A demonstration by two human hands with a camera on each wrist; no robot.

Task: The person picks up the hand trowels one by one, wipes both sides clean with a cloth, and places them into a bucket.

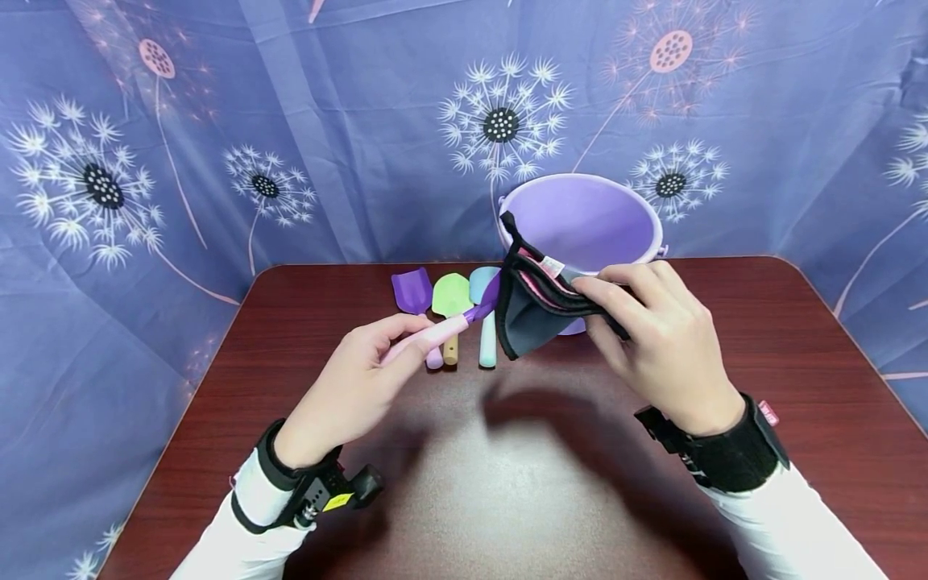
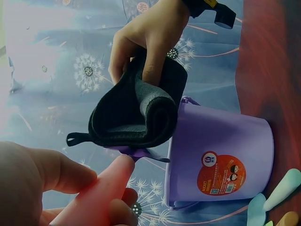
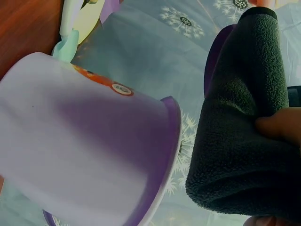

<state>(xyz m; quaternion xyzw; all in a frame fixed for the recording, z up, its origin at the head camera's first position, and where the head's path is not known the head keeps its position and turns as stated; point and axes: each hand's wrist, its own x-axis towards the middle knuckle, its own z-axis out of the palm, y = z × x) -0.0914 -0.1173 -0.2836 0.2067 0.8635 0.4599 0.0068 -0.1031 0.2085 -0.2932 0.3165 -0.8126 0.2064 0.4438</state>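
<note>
My left hand (image 1: 355, 383) grips the pink handle of a toy shovel (image 1: 438, 331), its purple head pointing up and to the right. In my right hand (image 1: 656, 342) is a folded dark grey cloth (image 1: 532, 322) with black edging, a loop and a white tag, pinched between thumb and fingers. The cloth overlaps the shovel's head and hides much of it. From the left wrist view, the folded cloth (image 2: 136, 113) sits right at the purple head, just beyond the handle (image 2: 106, 188). Fleecy fabric (image 3: 235, 117) fills the right side of the right wrist view.
A purple bucket (image 1: 602, 221) stands at the back of the table (image 1: 761, 362), behind the cloth. Left of it lie a purple shovel (image 1: 412, 290), a green one (image 1: 452, 295) and a light blue one (image 1: 488, 342). A dandelion-print curtain (image 1: 362, 145) hangs behind.
</note>
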